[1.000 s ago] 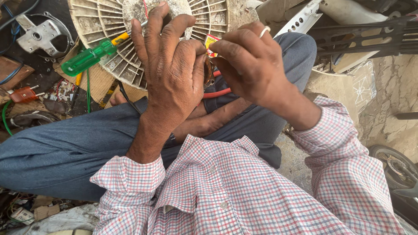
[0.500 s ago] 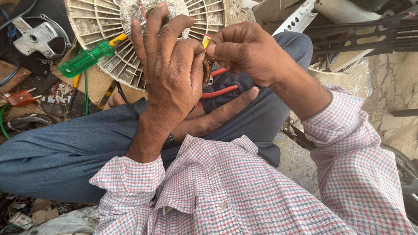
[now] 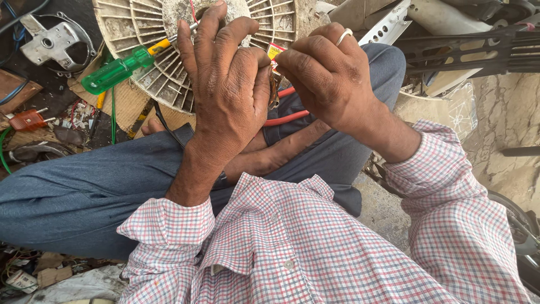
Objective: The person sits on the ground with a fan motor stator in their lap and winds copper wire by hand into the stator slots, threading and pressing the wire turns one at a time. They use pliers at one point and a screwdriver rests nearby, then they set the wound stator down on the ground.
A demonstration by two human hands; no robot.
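Looking down through the head camera, the biggest thing I see is the round white slotted fan housing [image 3: 152, 34] lying on the floor ahead of my knees, its ribs dusty and grey. My blue-trousered leg [image 3: 84, 191] crosses the lower frame, and the checked shirt sleeves fill the bottom. To the upper right sits a black grille [image 3: 467, 50] over a pale plastic casing.

My left hand [image 3: 225, 95] is raised over the housing, back toward the camera, fingers curled inward and thumb pressed toward the right hand. My right hand [image 3: 326, 84], with a ring [image 3: 344, 36] on one finger, is closed into a pinch against it. Between the two I hold a small brown, rusty-looking metal part [image 3: 274, 90]; only a thin edge of it shows in the gap, so I cannot tell its full shape. Both hands appear closed on it. A red wire [image 3: 287, 117] trails out just below the hands and lies across my lap, and a small yellow and red tag [image 3: 274, 52] peeks above the right knuckles.

A screwdriver with a green translucent handle [image 3: 112, 73] rests across the housing, its shaft running behind my left fingers. At the far left lie a grey metal bracket [image 3: 53, 42] and a small orange plug [image 3: 25, 119] among scraps.
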